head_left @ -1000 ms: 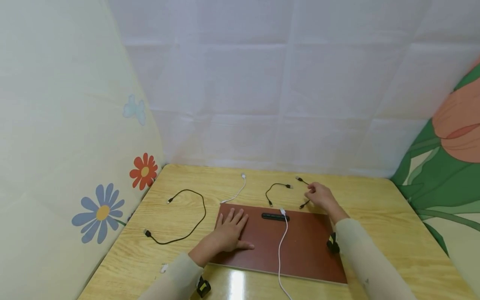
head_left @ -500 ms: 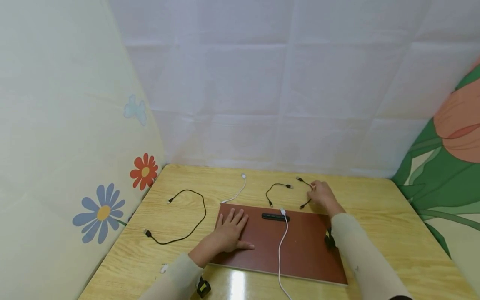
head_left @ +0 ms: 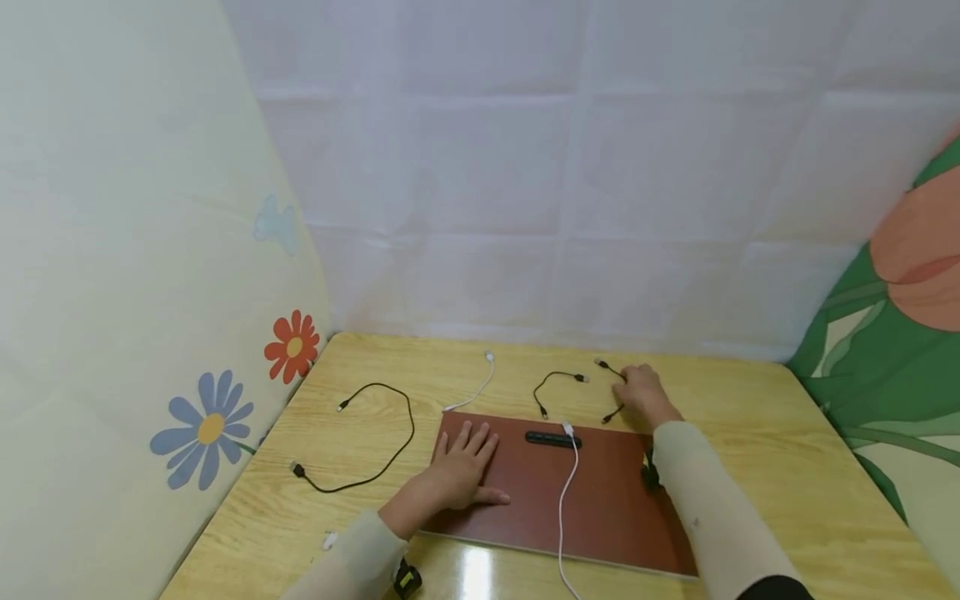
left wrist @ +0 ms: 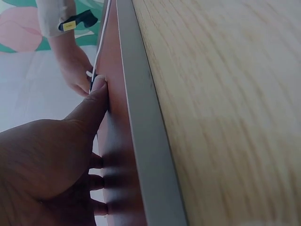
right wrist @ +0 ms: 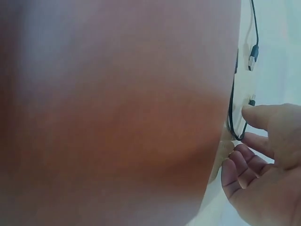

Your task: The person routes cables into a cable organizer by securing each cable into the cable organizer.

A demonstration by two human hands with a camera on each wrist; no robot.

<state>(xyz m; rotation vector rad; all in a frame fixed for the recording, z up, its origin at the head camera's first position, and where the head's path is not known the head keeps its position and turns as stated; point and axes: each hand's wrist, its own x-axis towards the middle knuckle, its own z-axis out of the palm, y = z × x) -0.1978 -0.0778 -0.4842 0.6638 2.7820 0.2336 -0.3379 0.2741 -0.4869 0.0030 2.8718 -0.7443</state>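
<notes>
My left hand (head_left: pixel 456 477) lies spread flat on the left part of a reddish-brown board (head_left: pixel 517 525), palm down with the thumb out to the right. Behind the board's right corner, my right hand (head_left: pixel 647 396) is at the middle of a short black USB cable (head_left: pixel 608 418). In the right wrist view this cable bends at the index fingertip, while thumb and index finger (right wrist: pixel 261 143) stand apart on either side of it. A black cable holder strip (head_left: pixel 542 437) sits near the board's back edge. The plug end of a white USB cable (head_left: pixel 562 504) rests at its right end.
A longer black USB cable (head_left: pixel 410 429) curves on the table (head_left: pixel 247 542) at left. Behind the board lie a short white cable (head_left: pixel 483 389) and another short black one (head_left: pixel 542 385). The white cable trails over the board's front edge. Cloth walls (head_left: pixel 480 208) stand around the table.
My right hand has shifted slightly, and the middle of the short black cable now bows farther right. My left hand stays put on the board. The head view has tilted a little.
</notes>
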